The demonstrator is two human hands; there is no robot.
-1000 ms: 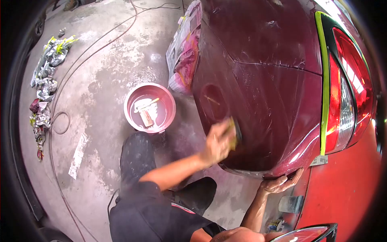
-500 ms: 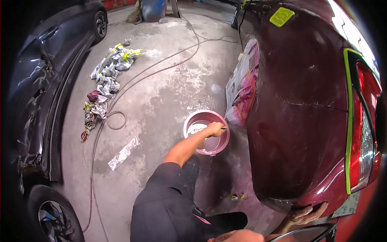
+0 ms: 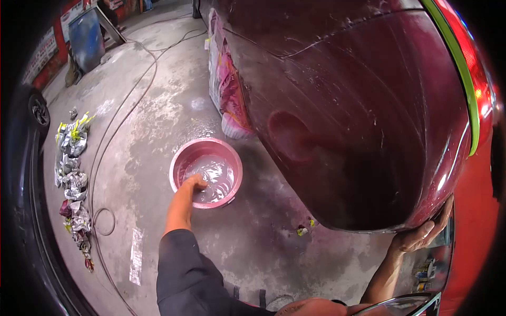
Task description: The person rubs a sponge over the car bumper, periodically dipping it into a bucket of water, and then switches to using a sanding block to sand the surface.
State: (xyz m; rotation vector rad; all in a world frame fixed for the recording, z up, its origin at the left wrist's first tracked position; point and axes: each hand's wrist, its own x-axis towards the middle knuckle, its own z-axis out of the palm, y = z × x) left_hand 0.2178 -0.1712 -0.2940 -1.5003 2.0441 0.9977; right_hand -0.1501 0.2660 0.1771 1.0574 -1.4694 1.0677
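My left hand reaches down into a pink basin on the floor. Its fingers curl toward the cloudy water, and whatever they hold is hidden. Beneath the rear corner of a dark maroon car, my right hand rests against the lower bumper edge, fingers stretched along it. The car's panel looks wet and streaked, with a duller reddish oval patch. Green tape borders the red tail light.
Paint-stained masking paper covers the wheel area. Crumpled paper and a looping hose lie on the floor at left. A dark car stands beyond them, and a blue drum is farther back.
My view has turned and come nearer to the maroon car. The left hand has dipped lower into the basin; the yellow-edged item it held no longer shows. The right hand stays at the bumper.
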